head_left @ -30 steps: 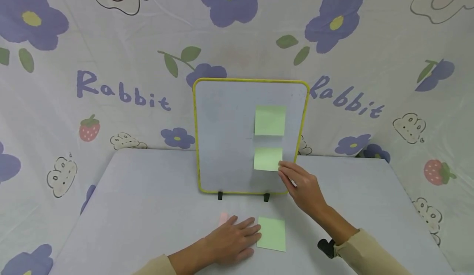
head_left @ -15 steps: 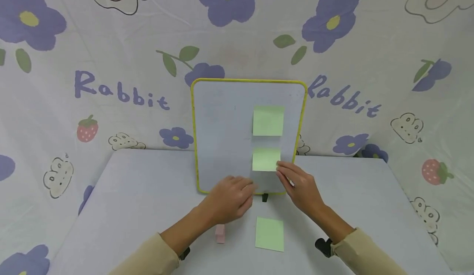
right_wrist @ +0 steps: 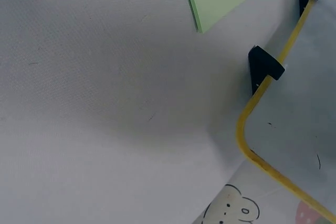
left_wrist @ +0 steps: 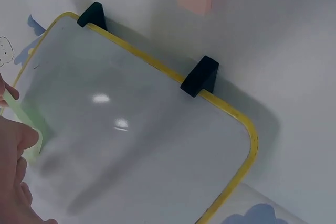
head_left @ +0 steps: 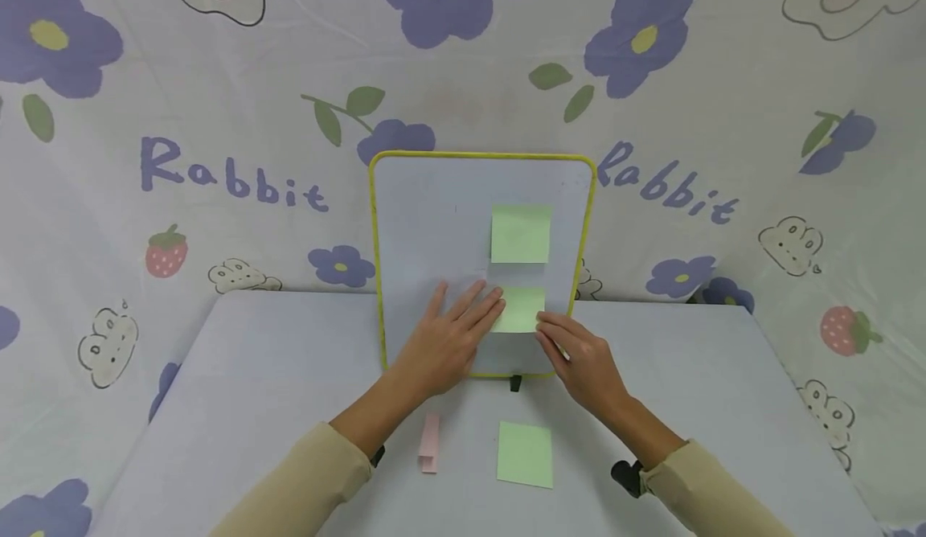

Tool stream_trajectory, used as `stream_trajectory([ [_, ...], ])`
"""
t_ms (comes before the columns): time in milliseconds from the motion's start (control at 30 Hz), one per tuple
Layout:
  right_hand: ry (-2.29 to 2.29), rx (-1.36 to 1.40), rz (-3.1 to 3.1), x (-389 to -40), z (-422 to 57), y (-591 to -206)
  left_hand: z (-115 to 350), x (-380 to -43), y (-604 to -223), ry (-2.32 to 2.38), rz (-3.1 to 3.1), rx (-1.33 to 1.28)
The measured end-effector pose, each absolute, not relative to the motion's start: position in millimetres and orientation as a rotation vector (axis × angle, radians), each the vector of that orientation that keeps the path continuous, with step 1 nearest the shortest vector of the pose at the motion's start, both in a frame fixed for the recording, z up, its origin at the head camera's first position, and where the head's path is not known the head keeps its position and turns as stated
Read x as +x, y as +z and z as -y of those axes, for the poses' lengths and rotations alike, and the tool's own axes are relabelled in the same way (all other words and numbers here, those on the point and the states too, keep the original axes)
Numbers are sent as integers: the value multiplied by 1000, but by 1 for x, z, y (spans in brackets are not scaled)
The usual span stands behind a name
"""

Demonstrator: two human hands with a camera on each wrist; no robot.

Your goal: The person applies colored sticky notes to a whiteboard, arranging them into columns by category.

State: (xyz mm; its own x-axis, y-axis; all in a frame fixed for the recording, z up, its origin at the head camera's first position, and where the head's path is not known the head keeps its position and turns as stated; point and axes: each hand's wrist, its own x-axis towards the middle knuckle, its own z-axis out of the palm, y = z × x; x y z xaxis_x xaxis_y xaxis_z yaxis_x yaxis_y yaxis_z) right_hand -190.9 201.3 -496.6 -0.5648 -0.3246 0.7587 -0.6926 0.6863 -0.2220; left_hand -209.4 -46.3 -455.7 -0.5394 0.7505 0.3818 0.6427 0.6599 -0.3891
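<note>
A yellow-framed whiteboard [head_left: 427,231] stands upright on the table. One green sticky note [head_left: 521,234] is on its upper right. Below that, a second green sticky note [head_left: 522,310] lies against the board; its lower edge bows outward in the left wrist view. My right hand [head_left: 589,368] pinches this lower note by its right edge, near the bottom corner. With fingers extended and spread, my left hand [head_left: 441,348] reaches the board, its fingertips touching the note's left side. The right wrist view shows neither hand.
On the white table lie a green sticky note pad [head_left: 524,454] and a folded pink paper strip [head_left: 429,443]. Black feet [left_wrist: 202,76] support the board's bottom edge. Behind it hangs a patterned cloth [head_left: 463,79].
My left hand has lifted off the table beside the green pad and moved up to the board and the lower note's left side. My right hand keeps its pinch.
</note>
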Motion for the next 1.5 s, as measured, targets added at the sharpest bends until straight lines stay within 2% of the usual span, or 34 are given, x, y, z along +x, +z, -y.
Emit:
stream_trajectory([
  [233,561,806,2202,-192,-202,-495,45,-213,-456,417,2409,-1009],
  [533,-33,896,2201,-202,-196,-486,42,-211,-455,475,2445,-985],
  [733,-237,925,2255,-209,-186,-480,42,-213,-457,457,2433,-968],
  [1100,-309,937,2254,-213,-179,-480,44,-214,-456,396,2482,-983],
  [1500,-368,1010,2241,-223,-194,-486,44,-214,-457,408,2480,-974],
])
